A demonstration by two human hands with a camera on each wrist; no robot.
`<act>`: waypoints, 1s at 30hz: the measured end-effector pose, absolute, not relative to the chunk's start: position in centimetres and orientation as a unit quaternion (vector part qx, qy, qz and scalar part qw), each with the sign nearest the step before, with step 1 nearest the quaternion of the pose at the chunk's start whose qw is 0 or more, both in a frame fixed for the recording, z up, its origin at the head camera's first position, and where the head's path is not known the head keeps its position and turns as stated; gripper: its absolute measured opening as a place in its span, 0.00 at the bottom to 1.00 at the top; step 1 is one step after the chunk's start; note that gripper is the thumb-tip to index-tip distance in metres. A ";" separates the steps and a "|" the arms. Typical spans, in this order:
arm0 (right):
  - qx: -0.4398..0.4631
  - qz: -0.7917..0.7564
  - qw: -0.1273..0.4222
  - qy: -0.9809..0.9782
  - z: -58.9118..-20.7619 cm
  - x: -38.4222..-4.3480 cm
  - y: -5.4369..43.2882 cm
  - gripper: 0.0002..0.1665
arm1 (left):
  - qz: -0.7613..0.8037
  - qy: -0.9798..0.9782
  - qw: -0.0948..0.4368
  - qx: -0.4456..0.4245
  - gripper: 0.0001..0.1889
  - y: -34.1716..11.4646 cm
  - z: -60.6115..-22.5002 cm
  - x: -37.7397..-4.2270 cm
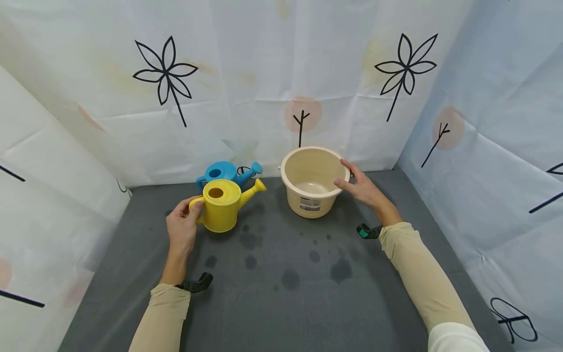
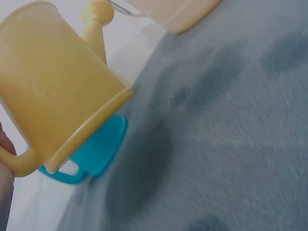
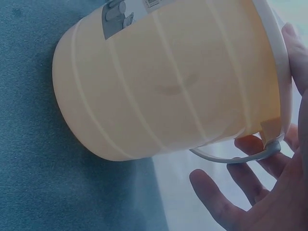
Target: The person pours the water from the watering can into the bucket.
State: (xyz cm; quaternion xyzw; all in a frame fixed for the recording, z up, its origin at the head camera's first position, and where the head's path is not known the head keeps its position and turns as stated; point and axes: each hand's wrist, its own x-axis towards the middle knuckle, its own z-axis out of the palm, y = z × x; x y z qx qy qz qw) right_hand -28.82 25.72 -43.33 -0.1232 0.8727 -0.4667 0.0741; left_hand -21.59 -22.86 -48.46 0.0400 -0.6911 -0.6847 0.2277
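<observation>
My left hand grips the handle of a yellow watering can, whose spout points right. In the left wrist view, the base of the yellow can appears raised off the dark surface. Just behind it is a blue watering can, partly hidden by the yellow one. To the right stands a cream bucket, upright, with nothing visible inside. My right hand holds the bucket's right rim, thumb over the inner side and fingers outside. A thin bail handle passes by those fingers in the right wrist view.
A dark grey cloth-covered table carries several darker round spots. White patterned fabric rises behind the table and along both sides. The bucket and blue can are close to the back fabric. Black wrist devices sit on both arms.
</observation>
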 end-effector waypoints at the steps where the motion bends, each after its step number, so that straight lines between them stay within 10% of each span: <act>1: -0.120 -0.467 0.075 0.873 -43.3 -28.8 25.7 0.50 | -0.682 -0.692 0.232 0.038 0.17 -22.7 -48.0 -21.6; 30: -0.107 -0.479 0.099 0.866 -39.5 -26.3 24.1 0.48 | -0.692 -0.680 0.239 -0.038 0.15 -18.6 -41.4 -22.9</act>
